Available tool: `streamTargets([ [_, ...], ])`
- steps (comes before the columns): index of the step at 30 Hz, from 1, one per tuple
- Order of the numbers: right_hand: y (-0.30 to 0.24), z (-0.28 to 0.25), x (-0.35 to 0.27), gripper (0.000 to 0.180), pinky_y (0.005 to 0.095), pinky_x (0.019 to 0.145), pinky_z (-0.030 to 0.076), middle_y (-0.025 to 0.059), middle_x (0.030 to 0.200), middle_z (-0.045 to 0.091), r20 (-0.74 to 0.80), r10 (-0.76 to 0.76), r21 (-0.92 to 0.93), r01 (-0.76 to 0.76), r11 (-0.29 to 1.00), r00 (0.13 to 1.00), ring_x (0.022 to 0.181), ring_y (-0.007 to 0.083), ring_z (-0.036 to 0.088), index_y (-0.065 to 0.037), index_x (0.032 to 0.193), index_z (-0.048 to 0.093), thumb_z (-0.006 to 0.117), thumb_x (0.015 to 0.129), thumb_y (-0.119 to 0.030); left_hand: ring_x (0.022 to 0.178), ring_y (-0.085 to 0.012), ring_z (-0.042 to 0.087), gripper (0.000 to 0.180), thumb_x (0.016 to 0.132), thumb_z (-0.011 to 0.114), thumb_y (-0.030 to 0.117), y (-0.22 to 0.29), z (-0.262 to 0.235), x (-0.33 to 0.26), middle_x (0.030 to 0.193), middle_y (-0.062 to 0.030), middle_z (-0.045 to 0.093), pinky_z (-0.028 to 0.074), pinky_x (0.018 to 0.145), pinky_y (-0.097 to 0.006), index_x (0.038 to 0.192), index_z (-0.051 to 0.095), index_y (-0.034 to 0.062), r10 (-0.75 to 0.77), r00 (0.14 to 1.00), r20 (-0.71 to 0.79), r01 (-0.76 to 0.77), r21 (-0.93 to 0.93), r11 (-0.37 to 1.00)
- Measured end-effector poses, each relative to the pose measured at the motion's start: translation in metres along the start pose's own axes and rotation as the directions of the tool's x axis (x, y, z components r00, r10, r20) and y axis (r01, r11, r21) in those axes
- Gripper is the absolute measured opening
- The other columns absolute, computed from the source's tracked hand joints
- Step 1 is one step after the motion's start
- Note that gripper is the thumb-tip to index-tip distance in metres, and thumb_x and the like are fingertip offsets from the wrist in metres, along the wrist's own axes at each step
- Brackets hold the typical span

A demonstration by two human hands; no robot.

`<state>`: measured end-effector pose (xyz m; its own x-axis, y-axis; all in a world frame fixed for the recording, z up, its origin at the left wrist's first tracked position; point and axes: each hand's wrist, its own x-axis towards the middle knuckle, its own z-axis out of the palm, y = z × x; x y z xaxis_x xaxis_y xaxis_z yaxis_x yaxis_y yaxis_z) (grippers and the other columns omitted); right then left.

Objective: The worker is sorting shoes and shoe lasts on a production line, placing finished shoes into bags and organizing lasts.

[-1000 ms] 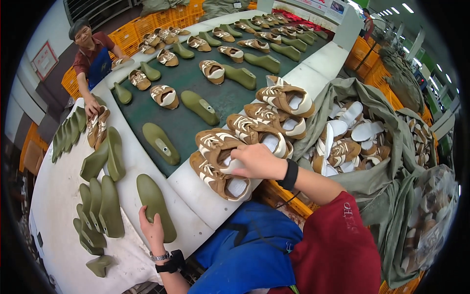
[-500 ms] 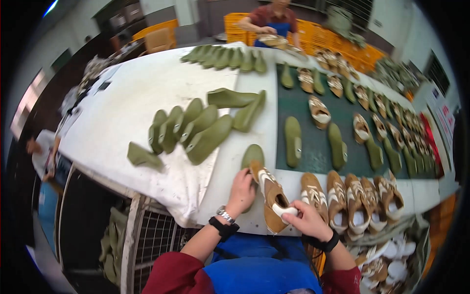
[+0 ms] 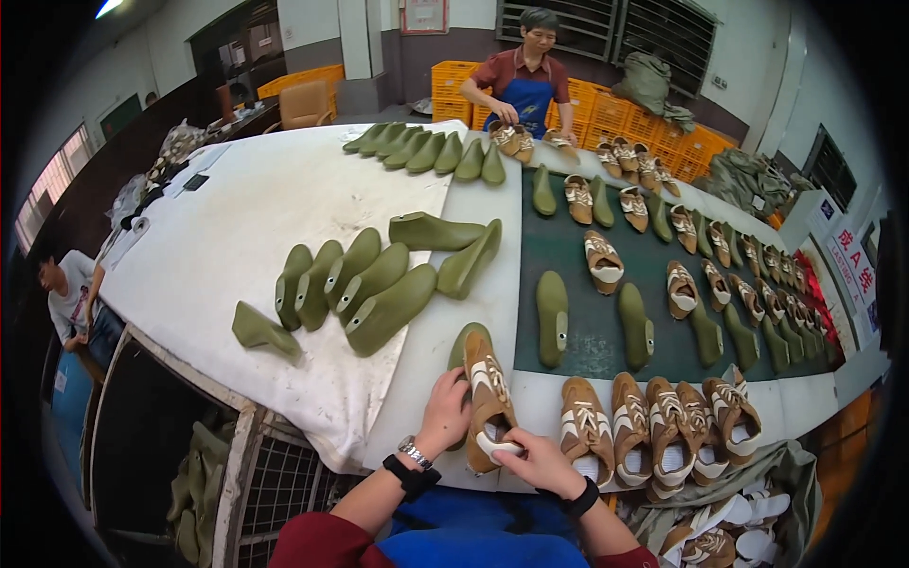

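1. At the lower centre of the frame, the left hand [image 3: 445,412] grips the side of a brown shoe upper [image 3: 490,405] with white straps, fingers curled against it.
2. The right hand [image 3: 538,461] pinches the white heel end of the same upper, so both hands are clamped on it.
3. The upper sits over a green shoe last [image 3: 463,343] whose toe shows just above it, on the white table edge [image 3: 421,369].
4. Just right of it, a row of finished brown uppers [image 3: 653,426] lies along the lower edge of a dark green mat [image 3: 592,322].
5. Left of centre, a cluster of bare green lasts [image 3: 365,284] rests on the white cloth.
6. At the top centre, another person [image 3: 526,80] in a blue apron handles shoes at the far end of the table.
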<state>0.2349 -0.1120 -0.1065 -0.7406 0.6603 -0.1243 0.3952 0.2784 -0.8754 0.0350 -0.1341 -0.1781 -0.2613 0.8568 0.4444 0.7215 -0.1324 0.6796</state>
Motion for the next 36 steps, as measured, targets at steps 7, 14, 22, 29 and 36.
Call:
streamTargets([
  [7,0.011,0.007,-0.001,0.033,0.036,0.064,0.049,0.015,0.083,0.063,-0.02,-0.041,-0.06,0.039,0.997,0.999,0.072,0.0305,0.062,-0.005,0.099,0.058,0.063,0.082,-0.033,0.111,-0.0381,0.044,0.022,0.071,0.056,-0.002,0.002,0.002,0.004,0.118,-0.0209,0.048,0.038,0.095,-0.042,0.092,0.054,-0.0025,-0.005,0.999,0.038,0.005,0.008,1.0],
  [14,0.013,0.01,0.004,0.033,0.0418,0.066,0.046,0.0171,0.084,0.062,0.021,-0.12,-0.206,0.122,0.971,0.993,0.077,0.036,0.059,-0.006,0.098,0.058,0.06,0.082,-0.035,0.112,-0.038,0.044,0.023,0.07,0.057,-0.003,0.0,-0.001,0.005,0.119,-0.0204,0.048,0.037,0.096,-0.042,0.092,0.056,-0.0013,-0.048,0.997,0.054,0.048,-0.004,0.999],
  [22,0.015,0.017,0.003,0.036,0.0417,0.065,0.049,0.0188,0.081,0.063,0.047,-0.046,-0.166,0.054,0.985,0.998,0.075,0.0369,0.061,-0.007,0.1,0.058,0.063,0.081,-0.037,0.108,-0.0386,0.046,0.021,0.068,0.057,0.001,-0.008,0.001,-0.003,0.114,-0.0225,0.05,0.039,0.094,-0.043,0.089,0.056,-0.0012,-0.004,1.0,-0.012,0.004,0.025,1.0],
  [29,0.005,0.024,0.003,0.035,0.0316,0.053,0.048,0.0141,0.063,0.061,0.112,0.112,-0.056,-0.106,0.993,0.987,0.055,0.0226,0.064,-0.002,0.107,0.052,0.064,0.083,-0.025,0.109,-0.0388,0.045,0.02,0.069,0.057,0.002,-0.002,0.002,-0.006,0.116,-0.0219,0.049,0.038,0.095,-0.042,0.088,0.055,0.0026,-0.022,0.997,-0.078,0.02,-0.024,1.0],
  [36,0.013,0.02,0.012,0.025,0.0245,0.045,0.05,0.0084,0.08,0.059,0.15,0.122,0.125,-0.141,0.982,0.981,0.057,0.0107,0.056,0.0,0.108,0.049,0.057,0.086,-0.008,0.112,-0.0383,0.043,0.021,0.067,0.057,0.002,-0.002,0.011,0.001,0.117,-0.0182,0.049,0.039,0.093,-0.043,0.087,0.055,0.0027,-0.046,0.989,-0.137,0.039,-0.054,0.998],
])
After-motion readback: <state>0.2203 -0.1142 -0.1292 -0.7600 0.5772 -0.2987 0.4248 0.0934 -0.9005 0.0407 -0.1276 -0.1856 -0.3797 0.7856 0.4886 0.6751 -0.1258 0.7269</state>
